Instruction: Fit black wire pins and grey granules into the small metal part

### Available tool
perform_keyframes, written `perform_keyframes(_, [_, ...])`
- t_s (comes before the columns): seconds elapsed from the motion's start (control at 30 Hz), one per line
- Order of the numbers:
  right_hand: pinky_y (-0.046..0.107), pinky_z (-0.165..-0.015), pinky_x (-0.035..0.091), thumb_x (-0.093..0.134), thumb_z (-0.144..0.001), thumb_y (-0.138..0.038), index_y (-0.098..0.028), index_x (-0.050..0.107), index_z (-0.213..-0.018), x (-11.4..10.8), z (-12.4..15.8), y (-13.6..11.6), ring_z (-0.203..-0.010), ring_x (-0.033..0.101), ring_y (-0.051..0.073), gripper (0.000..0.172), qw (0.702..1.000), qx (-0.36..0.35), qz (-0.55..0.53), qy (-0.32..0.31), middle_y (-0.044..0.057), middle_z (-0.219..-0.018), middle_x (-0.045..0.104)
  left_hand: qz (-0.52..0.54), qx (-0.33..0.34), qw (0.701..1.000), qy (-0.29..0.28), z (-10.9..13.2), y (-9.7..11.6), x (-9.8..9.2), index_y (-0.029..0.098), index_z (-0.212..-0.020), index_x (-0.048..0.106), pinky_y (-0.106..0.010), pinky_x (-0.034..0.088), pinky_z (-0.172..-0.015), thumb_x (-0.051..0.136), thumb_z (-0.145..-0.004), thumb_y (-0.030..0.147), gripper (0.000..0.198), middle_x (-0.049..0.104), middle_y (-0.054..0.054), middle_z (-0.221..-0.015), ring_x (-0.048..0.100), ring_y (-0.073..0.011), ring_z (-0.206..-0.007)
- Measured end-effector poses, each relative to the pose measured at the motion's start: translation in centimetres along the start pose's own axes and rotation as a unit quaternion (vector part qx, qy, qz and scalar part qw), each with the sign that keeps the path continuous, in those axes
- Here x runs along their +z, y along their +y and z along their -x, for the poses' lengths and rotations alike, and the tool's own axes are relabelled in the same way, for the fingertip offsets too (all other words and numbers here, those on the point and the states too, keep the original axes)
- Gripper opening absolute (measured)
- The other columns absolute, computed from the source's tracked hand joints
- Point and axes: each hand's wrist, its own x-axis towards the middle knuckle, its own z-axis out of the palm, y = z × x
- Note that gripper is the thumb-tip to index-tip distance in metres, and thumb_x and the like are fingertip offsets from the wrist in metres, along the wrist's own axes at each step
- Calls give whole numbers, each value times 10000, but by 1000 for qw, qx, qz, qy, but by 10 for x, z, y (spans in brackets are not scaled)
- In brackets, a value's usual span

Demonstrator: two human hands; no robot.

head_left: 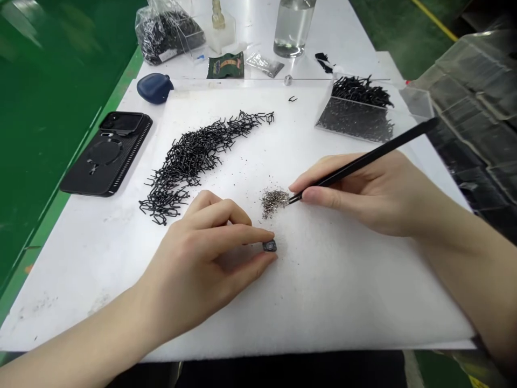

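- The left hand lies low on the white foam pad that covers the surface. Its fingers are curled in, and the thumb and forefinger tips pinch a small dark part.
- The small dark part is squarish and sits on the pad right at those fingertips, just below the heap of tiny silvery bits.
- The right hand is closed in a pen-like grip around the black tweezers. Thumb and forefinger press the shaft near its front.
- The tweezers slant down and to the left. Their tips meet the right edge of the silvery heap; whether they grip a bit is too small to tell.
- A long curved pile of black wire clips lies on the pad beyond the left hand, well apart from the tweezers.
- One stray clip lies alone near the pad's far edge.
- A phone in a black case lies face down at the left edge of the pad, with a dark blue pouch beyond it.
- A clear tray with more black clips stands at the far right.
- At the back of the surface stand a plastic bag of black clips, a green packet and a clear bottle.
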Motion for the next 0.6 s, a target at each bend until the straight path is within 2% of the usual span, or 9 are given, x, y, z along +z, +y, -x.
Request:
perform_keyframes(0.13, [290, -754, 660, 878, -853, -320, -323, 862, -896, 4, 0, -2, -833, 782, 173, 46, 999, 27, -14, 23, -31, -889, 839, -8, -8, 1000, -16, -2, 1, -2, 257, -1032, 836, -287, 520, -771, 789, -917, 182, 145, 716, 7, -859, 596, -153, -859])
perform_keyframes(0.3, [329, -752, 693, 886, -830, -223, -343, 859, -864, 5, -1, -7, -823, 801, 197, 128, 999, 42, -19, 23, -47, -859, 837, -6, -18, 1000, -17, -5, 3, -2, 253, -1021, 842, -287, 530, -734, 799, -903, 207, 134, 721, 7, -831, 591, -147, -802])
perform_keyframes(0.6, [352, -769, 677, 887, -845, -291, -320, 868, -880, 4, -1, -6, -864, 799, 225, 50, 999, 25, 17, 13, -11, -898, 849, 3, -18, 1000, -14, -2, 2, 1, 272, -1030, 827, -289, 527, -752, 783, -917, 219, 133, 723, 17, -846, 592, -150, -825])
